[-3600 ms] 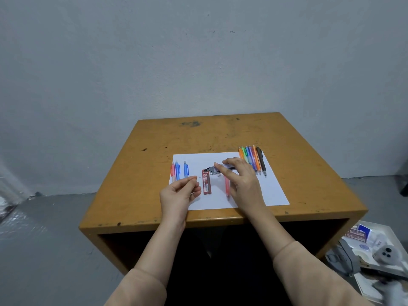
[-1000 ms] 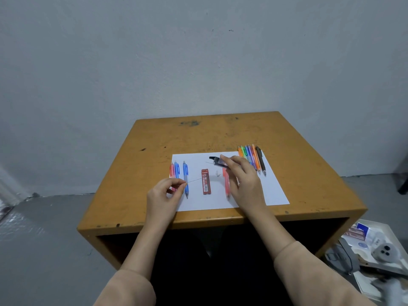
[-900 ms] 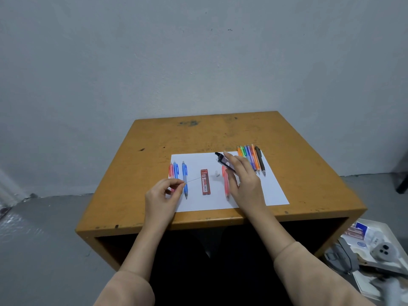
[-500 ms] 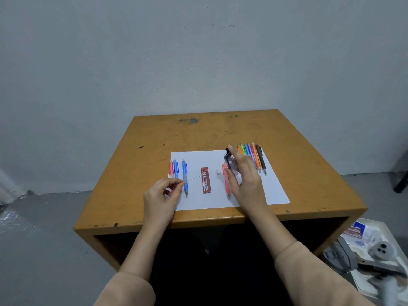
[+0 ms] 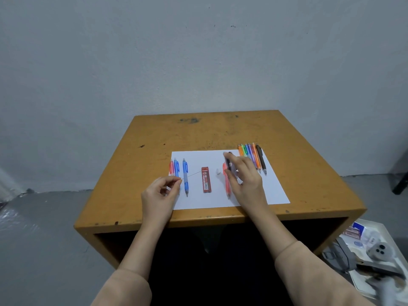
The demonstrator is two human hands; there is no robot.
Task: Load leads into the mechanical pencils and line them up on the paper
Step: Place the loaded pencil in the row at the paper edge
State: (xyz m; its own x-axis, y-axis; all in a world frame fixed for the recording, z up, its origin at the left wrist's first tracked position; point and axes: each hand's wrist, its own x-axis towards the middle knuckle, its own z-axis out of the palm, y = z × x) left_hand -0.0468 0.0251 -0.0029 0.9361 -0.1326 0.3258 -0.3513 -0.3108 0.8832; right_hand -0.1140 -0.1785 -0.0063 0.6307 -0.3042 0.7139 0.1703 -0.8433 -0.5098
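Note:
A white paper sheet (image 5: 273, 186) lies on the wooden table (image 5: 205, 133). My left hand (image 5: 160, 193) pinches a thin lead (image 5: 191, 175) that points toward the red lead case (image 5: 206, 179). My right hand (image 5: 245, 177) holds a black mechanical pencil (image 5: 228, 161), almost upright over the paper. A red pencil (image 5: 226, 182) lies on the paper just left of that hand. At the paper's left edge lie a red pencil (image 5: 171, 168) and two blue pencils (image 5: 185, 176). Several coloured pencils (image 5: 251, 155) are bunched at the far right corner. A small white cap (image 5: 218, 172) lies near the case.
The table's front edge (image 5: 220, 217) runs just below my wrists. On the floor at the right stands a white tray (image 5: 375, 250) with boxes and grey devices. A grey wall stands behind the table.
My right hand has lifted the black pencil off the paper and turned it from lying flat to nearly upright. My left hand moved left earlier and now holds still with the lead.

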